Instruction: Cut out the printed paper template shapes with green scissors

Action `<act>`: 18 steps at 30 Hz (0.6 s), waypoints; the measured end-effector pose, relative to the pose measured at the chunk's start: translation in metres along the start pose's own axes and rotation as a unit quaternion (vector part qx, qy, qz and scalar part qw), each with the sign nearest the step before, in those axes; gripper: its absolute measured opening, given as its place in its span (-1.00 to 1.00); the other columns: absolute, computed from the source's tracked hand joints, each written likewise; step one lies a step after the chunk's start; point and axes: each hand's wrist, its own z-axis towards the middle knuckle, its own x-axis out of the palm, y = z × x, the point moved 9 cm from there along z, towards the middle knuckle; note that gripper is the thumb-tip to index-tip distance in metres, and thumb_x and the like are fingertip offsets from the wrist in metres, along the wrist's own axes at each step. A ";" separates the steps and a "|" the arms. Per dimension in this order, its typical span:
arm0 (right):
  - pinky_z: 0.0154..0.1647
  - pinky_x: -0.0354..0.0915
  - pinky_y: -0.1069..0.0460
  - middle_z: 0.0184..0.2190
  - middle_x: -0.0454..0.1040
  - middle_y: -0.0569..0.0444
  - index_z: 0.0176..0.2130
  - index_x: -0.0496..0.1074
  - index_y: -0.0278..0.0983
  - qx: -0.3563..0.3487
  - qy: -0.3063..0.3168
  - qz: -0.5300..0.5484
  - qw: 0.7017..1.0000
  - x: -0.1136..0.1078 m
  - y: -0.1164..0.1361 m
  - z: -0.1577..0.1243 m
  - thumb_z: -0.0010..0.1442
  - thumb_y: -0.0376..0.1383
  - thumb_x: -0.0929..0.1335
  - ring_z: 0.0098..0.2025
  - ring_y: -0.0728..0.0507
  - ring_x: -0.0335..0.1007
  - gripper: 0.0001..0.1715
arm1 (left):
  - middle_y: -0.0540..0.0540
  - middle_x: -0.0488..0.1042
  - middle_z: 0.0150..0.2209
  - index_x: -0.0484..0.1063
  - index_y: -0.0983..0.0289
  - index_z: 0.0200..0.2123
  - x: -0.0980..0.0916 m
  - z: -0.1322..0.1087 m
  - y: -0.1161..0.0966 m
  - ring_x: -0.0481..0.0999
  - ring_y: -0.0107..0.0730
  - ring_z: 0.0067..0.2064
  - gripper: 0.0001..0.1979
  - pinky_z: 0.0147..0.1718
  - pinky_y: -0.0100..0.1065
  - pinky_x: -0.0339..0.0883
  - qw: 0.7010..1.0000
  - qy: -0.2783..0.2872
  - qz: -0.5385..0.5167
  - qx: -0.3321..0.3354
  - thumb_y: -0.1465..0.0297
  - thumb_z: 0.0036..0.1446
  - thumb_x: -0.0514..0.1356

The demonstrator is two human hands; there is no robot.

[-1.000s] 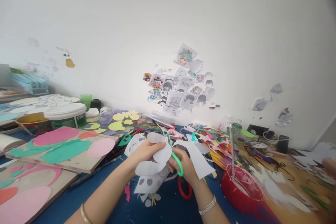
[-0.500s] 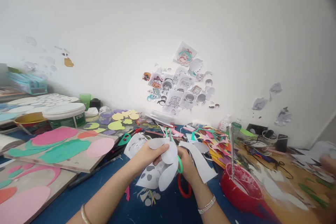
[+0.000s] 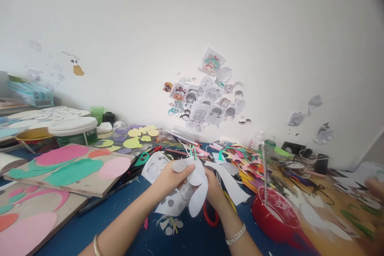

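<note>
My left hand [image 3: 175, 174] pinches a white paper cutout [image 3: 196, 174] between thumb and fingers. A curved flap of it hangs down toward the table. On the right side of the paper, my right hand [image 3: 213, 186] is closed around scissors, whose handle is now mostly hidden by paper and fingers. Thin green tips [image 3: 192, 151] show just beyond the paper; I cannot tell whether they belong to these scissors. Under my hands lies a printed sheet with grey spots [image 3: 174, 202]. A red scissor handle [image 3: 211, 215] rests on the blue tabletop below my right hand.
Boards with coloured shapes [image 3: 75, 168] and a white-lidded tub [image 3: 73, 128] stand left. Right are a white paper strip [image 3: 232, 186], coloured paper scraps [image 3: 243, 164] and a red pot [image 3: 277, 212] with a stick. Another person's hand [image 3: 375, 188] shows at the right edge.
The hanging paper flap has swung slightly to the right. The green scissor handle by my right hand has gone out of sight. My left hand keeps its pinch.
</note>
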 end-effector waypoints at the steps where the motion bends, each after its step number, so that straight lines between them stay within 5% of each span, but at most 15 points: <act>1: -0.40 0.28 0.01 -0.49 0.45 0.08 -0.32 0.46 -0.28 0.007 0.005 0.009 1.000 0.001 -0.001 0.000 -0.01 -0.27 0.33 -0.40 -0.15 0.31 -0.79 | -0.06 0.18 -0.83 0.16 0.25 -0.79 0.000 0.000 0.002 0.21 -0.49 -0.70 -0.53 -0.60 -0.43 0.13 1.000 -0.005 -0.005 -0.009 0.07 -0.01 0.02; 8: -0.62 0.09 0.13 -0.63 0.30 0.14 -0.32 0.43 -0.33 0.018 0.045 0.053 0.997 0.007 -0.002 -0.002 0.04 -0.22 0.30 -0.58 -0.01 0.13 -0.75 | -0.07 0.19 -0.77 0.25 0.27 -0.62 -0.009 0.001 0.015 0.23 -0.49 -0.68 -0.60 -0.66 -0.45 0.11 0.996 -0.066 -0.022 -0.049 0.05 -0.04 0.03; 18: -0.66 -0.05 0.13 -0.71 0.07 0.25 -0.50 0.32 -0.31 0.043 0.072 0.049 0.995 0.009 -0.006 -0.005 0.05 -0.18 0.31 -0.67 0.06 -0.06 -0.75 | -0.04 0.28 -0.64 0.34 0.30 -0.50 -0.012 0.001 0.008 0.28 -0.48 -0.61 -0.62 -0.69 -0.48 0.15 0.998 -0.030 -0.050 -0.030 0.06 -0.07 0.07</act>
